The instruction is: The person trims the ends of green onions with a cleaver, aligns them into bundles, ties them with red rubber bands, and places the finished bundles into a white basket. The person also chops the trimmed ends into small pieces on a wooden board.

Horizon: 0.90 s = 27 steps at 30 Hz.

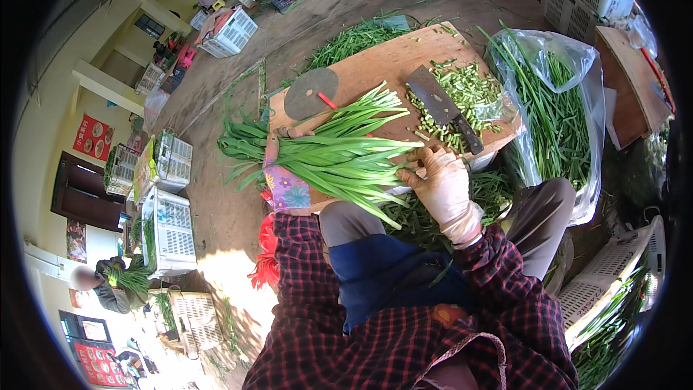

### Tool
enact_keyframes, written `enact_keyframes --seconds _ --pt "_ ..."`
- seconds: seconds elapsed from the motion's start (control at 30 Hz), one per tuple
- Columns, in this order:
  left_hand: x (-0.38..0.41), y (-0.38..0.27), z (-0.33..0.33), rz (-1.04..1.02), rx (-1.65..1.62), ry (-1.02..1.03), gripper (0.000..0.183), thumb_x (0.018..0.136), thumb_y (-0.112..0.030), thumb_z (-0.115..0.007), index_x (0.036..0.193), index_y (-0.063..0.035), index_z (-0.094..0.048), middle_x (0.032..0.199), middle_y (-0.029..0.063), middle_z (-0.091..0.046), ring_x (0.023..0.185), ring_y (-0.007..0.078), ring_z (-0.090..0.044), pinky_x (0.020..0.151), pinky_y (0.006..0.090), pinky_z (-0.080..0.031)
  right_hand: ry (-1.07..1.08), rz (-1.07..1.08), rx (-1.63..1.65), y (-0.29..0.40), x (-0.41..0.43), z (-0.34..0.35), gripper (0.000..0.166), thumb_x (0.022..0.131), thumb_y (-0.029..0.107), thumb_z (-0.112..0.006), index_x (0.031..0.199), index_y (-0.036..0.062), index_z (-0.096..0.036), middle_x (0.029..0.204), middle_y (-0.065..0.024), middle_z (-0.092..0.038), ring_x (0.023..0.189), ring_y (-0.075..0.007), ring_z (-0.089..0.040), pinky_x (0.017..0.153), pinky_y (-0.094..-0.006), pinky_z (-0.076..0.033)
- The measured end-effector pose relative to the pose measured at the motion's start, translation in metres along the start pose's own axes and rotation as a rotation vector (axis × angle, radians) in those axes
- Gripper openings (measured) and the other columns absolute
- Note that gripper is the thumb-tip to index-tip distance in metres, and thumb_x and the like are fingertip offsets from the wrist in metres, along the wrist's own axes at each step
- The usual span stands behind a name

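Observation:
My left hand, with a flowered cover at the wrist, grips a bunch of leafy green stalks, apparently garlic chives, near its dark leafy end. The pale ends fan out towards my right hand. That hand wears a stained whitish glove, and its thumb and fingertips pinch at the stalk ends. Beyond the held bunch, a second bunch lies on the wooden board. A cleaver rests beside and partly on a heap of chopped pale stalk ends.
A dark round disc and a red strip lie on the board. Right of it stands a clear plastic bag of green stalks. Red ties hang by my left forearm. White crates line the left, where a person holds greens.

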State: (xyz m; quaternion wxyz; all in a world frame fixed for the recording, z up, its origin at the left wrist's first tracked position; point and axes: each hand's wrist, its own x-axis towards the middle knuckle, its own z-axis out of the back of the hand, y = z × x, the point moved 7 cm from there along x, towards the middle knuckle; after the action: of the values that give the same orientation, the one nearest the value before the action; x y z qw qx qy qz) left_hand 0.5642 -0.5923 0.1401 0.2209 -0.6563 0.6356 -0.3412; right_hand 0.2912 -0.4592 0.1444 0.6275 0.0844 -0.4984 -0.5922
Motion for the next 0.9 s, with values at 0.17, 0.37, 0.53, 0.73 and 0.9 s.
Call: enact_keyframes --seconds 0.17,0.37,0.53,0.73,0.9 --pt "-0.017 0.002 -0.012 0.090 -0.030 -0.008 0.024 0.092 -0.027 -0.051 0.096 -0.0032 -0.056 0.086 0.0093 -0.060 0.084 0.0287 -0.058 0.081 0.0437 -0.049 0.201 -0.274 0.309 -0.026 -0.006 -0.013 0.037 0.070 0.027 -0.079 0.096 0.0030 -0.066 0.077 -0.0108 -0.062 0.068 -0.0227 -0.057 0.066 -0.0312 -0.047" --pt "-0.020 0.022 -0.020 0.096 -0.077 0.027 0.025 0.091 -0.028 -0.052 0.100 -0.0057 -0.055 0.088 0.0118 -0.060 0.089 0.0338 -0.058 0.080 0.0444 -0.050 0.438 -0.485 0.556 -0.025 -0.024 -0.052 0.031 0.074 0.021 -0.074 0.096 0.0014 -0.067 0.084 -0.0149 -0.065 0.088 -0.0291 -0.061 0.076 -0.0366 -0.047" --pt "-0.029 0.030 -0.022 0.203 -0.084 -0.035 0.012 0.089 -0.017 -0.056 0.095 -0.0069 -0.055 0.090 0.0058 -0.056 0.087 0.0243 -0.056 0.087 0.0511 -0.047 0.240 -0.101 0.253 -0.010 -0.026 -0.034 0.022 0.068 0.015 -0.072 0.081 0.0012 -0.062 0.081 -0.0151 -0.063 0.094 -0.0389 -0.057 0.081 -0.0442 -0.047" --pt "-0.042 0.033 -0.037 0.251 -0.161 -0.084 0.011 0.089 -0.015 -0.056 0.096 -0.0068 -0.055 0.091 0.0062 -0.055 0.089 0.0250 -0.056 0.087 0.0516 -0.047 0.349 -0.301 0.395 -0.034 -0.033 -0.033 0.026 0.074 0.019 -0.072 0.088 -0.0010 -0.065 0.083 -0.0172 -0.063 0.086 -0.0367 -0.059 0.076 -0.0408 -0.047" --pt "-0.040 0.033 -0.037 0.196 -0.248 -0.051 0.013 0.090 -0.019 -0.056 0.095 -0.0074 -0.056 0.093 0.0029 -0.055 0.088 0.0229 -0.056 0.091 0.0508 -0.044 0.299 -0.363 0.167 -0.054 -0.060 -0.031 0.028 0.075 0.024 -0.072 0.085 -0.0005 -0.064 0.079 -0.0172 -0.064 0.076 -0.0357 -0.061 0.065 -0.0406 -0.048"
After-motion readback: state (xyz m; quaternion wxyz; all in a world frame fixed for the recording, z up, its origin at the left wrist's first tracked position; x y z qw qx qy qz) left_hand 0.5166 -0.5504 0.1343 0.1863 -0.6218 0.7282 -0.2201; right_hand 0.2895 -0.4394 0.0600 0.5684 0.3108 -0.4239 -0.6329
